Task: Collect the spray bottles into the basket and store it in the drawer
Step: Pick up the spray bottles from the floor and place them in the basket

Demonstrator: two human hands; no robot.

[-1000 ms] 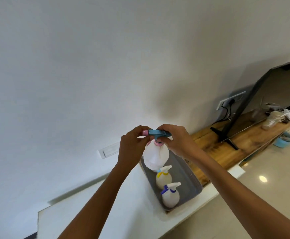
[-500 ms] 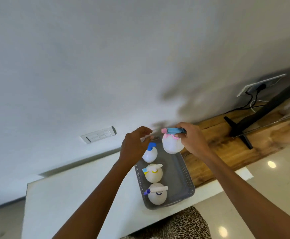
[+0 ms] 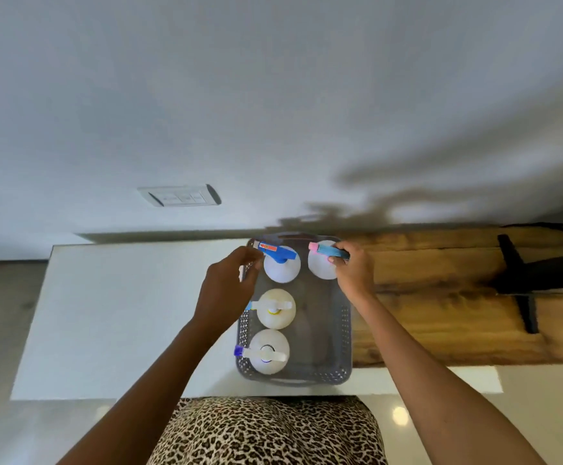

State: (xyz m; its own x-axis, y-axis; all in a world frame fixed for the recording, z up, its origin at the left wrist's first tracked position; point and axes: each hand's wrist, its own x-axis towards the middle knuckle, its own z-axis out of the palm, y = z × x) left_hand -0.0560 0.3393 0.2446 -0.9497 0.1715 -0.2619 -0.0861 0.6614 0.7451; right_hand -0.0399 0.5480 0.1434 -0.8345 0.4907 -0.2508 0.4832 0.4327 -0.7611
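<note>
Here a grey perforated basket (image 3: 346,333) sits on the white worktop (image 3: 132,317), near its front edge, with its right side reaching onto the adjoining wooden worktop (image 3: 441,297). Four spray bottles stand upright inside it. Down the left side run three: the blue-trigger bottle (image 3: 281,268) at the far end, the yellow-collared bottle (image 3: 276,308) in the middle, and the purple-nozzle bottle (image 3: 269,352) nearest the person. The fourth, the pink-nozzle bottle (image 3: 322,263), stands at the far right corner, just beside the blue-trigger one. The right hand (image 3: 353,273) has its grip closed on the blue trigger head of that pink-nozzle bottle, fingers wrapped over the top, the pink tip pointing left. The left hand (image 3: 228,286) hovers at the far left edge of the basket, its fingertips close to the nozzle of the blue-trigger bottle; its fingers are curled, and something small and pale shows at them, but whether the grip holds anything cannot be told. The right half of the basket, near side, is bare. On the white wall (image 3: 273,95) behind the worktop, to the left, is a switch plate (image 3: 181,196). A black stand foot (image 3: 521,280) rests on the wooden worktop at far right. At the bottom edge the person's leopard-print clothing (image 3: 266,431) shows, above a glossy floor (image 3: 524,414).
</note>
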